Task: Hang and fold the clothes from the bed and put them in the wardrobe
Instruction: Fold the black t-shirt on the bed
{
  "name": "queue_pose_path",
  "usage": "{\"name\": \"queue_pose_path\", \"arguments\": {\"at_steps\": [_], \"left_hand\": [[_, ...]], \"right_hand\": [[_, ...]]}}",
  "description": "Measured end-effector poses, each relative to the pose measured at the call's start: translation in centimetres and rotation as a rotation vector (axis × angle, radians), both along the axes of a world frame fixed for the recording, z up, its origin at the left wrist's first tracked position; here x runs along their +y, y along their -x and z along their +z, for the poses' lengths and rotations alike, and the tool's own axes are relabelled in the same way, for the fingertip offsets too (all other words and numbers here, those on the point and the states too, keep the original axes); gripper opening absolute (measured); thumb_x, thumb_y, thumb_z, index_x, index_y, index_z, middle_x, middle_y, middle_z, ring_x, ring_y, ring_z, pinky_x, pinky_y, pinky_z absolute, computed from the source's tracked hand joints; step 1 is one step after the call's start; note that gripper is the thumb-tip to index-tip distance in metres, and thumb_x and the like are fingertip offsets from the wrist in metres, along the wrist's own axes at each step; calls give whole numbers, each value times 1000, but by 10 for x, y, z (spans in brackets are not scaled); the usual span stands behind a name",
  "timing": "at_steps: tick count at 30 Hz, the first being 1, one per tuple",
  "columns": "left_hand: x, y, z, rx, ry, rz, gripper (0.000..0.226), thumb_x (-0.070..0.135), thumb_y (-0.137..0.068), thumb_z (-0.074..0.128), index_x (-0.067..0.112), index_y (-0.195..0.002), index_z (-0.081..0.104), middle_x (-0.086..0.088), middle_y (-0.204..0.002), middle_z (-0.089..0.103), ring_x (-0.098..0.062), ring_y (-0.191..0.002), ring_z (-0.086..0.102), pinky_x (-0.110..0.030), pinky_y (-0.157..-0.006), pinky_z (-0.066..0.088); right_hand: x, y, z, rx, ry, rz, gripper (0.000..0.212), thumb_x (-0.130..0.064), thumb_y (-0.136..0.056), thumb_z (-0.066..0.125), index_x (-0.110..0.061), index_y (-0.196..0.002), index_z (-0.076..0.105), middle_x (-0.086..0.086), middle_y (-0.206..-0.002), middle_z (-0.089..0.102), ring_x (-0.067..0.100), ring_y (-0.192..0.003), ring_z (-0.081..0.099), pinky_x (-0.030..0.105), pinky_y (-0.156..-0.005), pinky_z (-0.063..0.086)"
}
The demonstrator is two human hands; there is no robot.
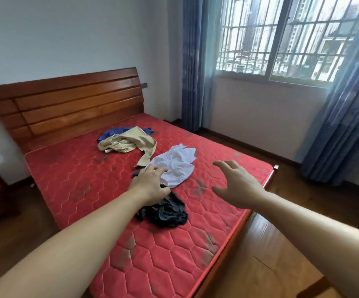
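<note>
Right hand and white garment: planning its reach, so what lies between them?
Head view: only bare red mattress lies between the open right hand and the white garment.

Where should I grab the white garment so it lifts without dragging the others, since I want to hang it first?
Take the white garment by its near-left edge, right at the left hand, coming from the foot of the bed. That end lies loose beside the black garment, while its far end sits close to the beige garment. The right hand hovers open over the mattress, free to help.
</note>
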State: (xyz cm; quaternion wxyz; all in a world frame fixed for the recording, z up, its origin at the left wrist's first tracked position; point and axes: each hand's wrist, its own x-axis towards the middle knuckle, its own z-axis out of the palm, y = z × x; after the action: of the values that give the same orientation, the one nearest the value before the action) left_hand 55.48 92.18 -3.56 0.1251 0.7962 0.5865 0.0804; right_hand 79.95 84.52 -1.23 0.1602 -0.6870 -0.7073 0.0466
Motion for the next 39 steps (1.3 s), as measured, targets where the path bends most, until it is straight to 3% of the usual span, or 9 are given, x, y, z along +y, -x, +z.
{"name": "queue_pose_path", "arguments": {"at_steps": [6, 13, 19, 24, 31, 39], "left_hand": [[24, -43, 13, 30, 16, 195, 66, 44, -83, 57, 35, -144, 36, 3, -147, 34, -25, -132, 36, -43, -105, 39], [53, -57, -1, 32, 48, 376, 65, 45, -81, 56, 38, -142, 37, 5, -147, 33, -24, -131, 36, -39, -102, 38], [115, -68, -48, -75, 73, 471, 65, 44, -82, 55, 37, -144, 36, 5, -149, 31, -24, -132, 35, -40, -99, 39], [161, -92, -99, -106, 163, 510, 64, 45, -83, 54, 37, -144, 35, 4, -149, 31, -24, -131, 36, -41, -99, 40], [193, -105, -161, -100, 274, 659, 62, 45, -83, 56, 36, -141, 38, 5, -145, 36, -24, -128, 39, -38, -98, 38], [217, -136, -270, -97, 426, 846, 62, 41, -83, 57, 33, -142, 39, 4, -144, 38, -24, -128, 41, -41, -98, 43]], "right_hand": [[75, -79, 9, 75, 28, 94, 72, -43, -83, 63, -30, -146, 31, 3, -145, 37, 25, -129, 44, 40, -99, 46], [150, -89, -8, 54, 113, 259, 70, -44, -83, 62, -30, -144, 31, 4, -142, 40, 27, -125, 47, 43, -97, 47], [222, -92, -40, -69, 169, 379, 66, -41, -84, 57, -29, -143, 31, 2, -138, 41, 26, -118, 50, 42, -89, 50], [282, -101, -76, -110, 262, 421, 69, -40, -83, 58, -30, -145, 29, 2, -141, 38, 27, -120, 48, 42, -93, 48], [355, -97, -152, -88, 416, 542, 68, -40, -83, 56, -28, -145, 29, 0, -139, 38, 26, -121, 47, 42, -89, 50], [421, -92, -298, -104, 678, 707, 60, -36, -82, 59, -23, -137, 37, 6, -129, 44, 30, -112, 52, 43, -89, 49]]}}
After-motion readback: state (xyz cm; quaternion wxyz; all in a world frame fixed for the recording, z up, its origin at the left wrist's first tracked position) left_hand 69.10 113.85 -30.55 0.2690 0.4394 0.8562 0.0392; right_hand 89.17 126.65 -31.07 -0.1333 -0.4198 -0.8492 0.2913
